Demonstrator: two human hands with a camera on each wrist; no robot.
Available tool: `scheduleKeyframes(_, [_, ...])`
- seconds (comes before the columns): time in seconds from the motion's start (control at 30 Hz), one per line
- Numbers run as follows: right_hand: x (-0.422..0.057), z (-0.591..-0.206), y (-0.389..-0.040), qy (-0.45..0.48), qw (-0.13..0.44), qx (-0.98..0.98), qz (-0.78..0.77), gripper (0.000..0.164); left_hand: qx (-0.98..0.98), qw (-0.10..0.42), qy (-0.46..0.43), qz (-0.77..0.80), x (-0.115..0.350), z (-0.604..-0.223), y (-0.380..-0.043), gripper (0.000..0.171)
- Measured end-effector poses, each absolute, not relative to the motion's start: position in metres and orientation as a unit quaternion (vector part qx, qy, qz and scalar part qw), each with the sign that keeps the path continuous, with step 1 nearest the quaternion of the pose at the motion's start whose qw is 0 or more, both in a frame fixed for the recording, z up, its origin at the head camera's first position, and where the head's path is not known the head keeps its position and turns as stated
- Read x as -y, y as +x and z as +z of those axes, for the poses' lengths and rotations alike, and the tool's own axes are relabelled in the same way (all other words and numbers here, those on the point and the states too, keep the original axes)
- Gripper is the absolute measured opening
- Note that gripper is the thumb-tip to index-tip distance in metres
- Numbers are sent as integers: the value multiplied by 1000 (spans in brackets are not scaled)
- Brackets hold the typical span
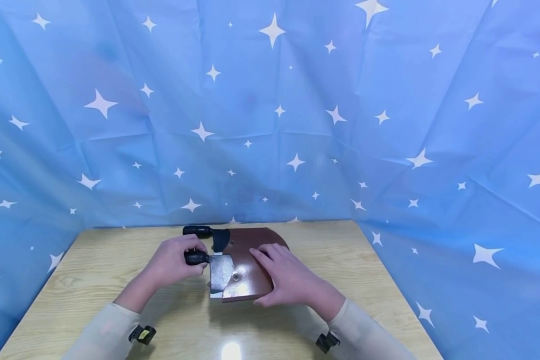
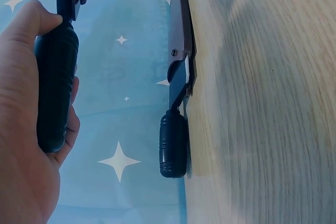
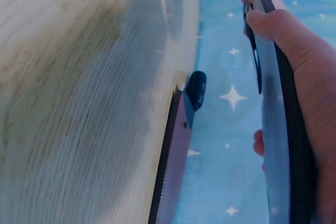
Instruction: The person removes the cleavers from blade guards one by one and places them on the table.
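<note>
My left hand (image 1: 177, 257) grips the black ribbed handle (image 2: 55, 87) of a broad, cleaver-shaped tool. Next to the handle a strip of bare metal blade (image 1: 221, 272) shows; a brown riveted cover (image 1: 247, 277) hides the rest of it. On the right end of that cover my right hand (image 1: 292, 275) holds on, thumb on one face and fingertips (image 3: 258, 142) showing past the other. Behind it lies a second, similar tool, with a black handle (image 1: 197, 231) pointing left and a brown cover (image 1: 256, 235) partly hidden by the held one.
A light wood-grain table (image 1: 364, 280) lies under the hands. Blue cloth with white stars (image 1: 274, 125) hangs behind the table and along its sides. Both forearms carry black wrist bands (image 1: 142, 334).
</note>
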State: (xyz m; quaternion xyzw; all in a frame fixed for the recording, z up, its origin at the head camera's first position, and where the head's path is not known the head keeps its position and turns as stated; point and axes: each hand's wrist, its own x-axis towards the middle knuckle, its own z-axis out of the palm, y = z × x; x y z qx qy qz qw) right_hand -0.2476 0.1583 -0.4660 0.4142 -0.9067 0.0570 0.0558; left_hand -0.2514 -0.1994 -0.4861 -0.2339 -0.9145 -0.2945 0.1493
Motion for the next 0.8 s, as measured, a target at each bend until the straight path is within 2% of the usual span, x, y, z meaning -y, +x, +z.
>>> scheduleKeyframes(0.8, [-163,-468,-249,415,55,906,63,120,912,161,-248,-283,200,-485,-248,30])
